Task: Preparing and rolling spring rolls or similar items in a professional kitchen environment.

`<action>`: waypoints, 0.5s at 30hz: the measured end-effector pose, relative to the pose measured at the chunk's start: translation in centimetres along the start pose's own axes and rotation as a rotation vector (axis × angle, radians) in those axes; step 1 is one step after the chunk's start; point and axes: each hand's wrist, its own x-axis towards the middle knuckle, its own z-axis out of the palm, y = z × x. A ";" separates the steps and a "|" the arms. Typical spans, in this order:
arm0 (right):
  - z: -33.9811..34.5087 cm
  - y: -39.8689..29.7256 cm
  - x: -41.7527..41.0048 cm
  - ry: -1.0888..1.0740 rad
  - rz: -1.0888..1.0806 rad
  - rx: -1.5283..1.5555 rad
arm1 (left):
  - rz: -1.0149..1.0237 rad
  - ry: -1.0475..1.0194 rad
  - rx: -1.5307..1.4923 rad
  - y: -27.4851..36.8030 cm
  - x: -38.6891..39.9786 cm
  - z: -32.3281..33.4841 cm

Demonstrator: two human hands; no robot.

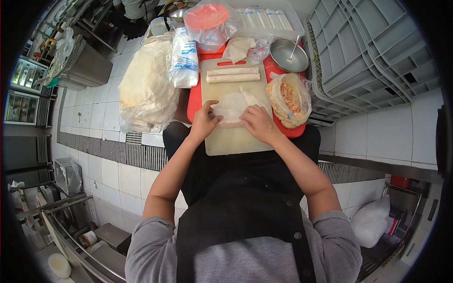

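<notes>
A thin wrapper sheet [231, 101] lies on the pale cutting board [233, 143], its near edge folded over a strip of filling. My left hand [206, 120] touches the left end of that fold, thumb and fingers apart. The fingers of my right hand [257, 122] press on the fold's right part; whether they grip it I cannot tell. Beyond the sheet, two finished rolls [233, 75] lie side by side. Right of the board, an open plastic bag holds orange-pink minced filling [291, 97]. A metal bowl [283, 53] with a spoon stands behind it.
A tall stack of wrappers [148, 85] and a plastic-wrapped pack [184, 60] stand at left. Behind the board are a lidded tub [208, 26] and a clear bin of wrapped rolls [263, 19]. Grey crates [364, 53] rise at right. Another person [136, 9] is at the far top left.
</notes>
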 end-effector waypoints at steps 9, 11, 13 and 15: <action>1.3 -1.1 0.3 -0.047 0.037 0.045 | 0.430 0.333 0.546 1.6 -1.2 0.5; 1.7 -0.9 0.8 -0.052 -0.003 0.089 | 0.606 0.088 0.411 1.7 -1.7 1.1; 1.8 -0.7 1.1 -0.087 -0.001 0.079 | 0.560 -0.012 0.330 1.6 -2.0 2.2; 1.7 -0.5 1.1 -0.122 0.005 0.068 | 0.485 -0.066 0.404 1.6 -2.1 2.5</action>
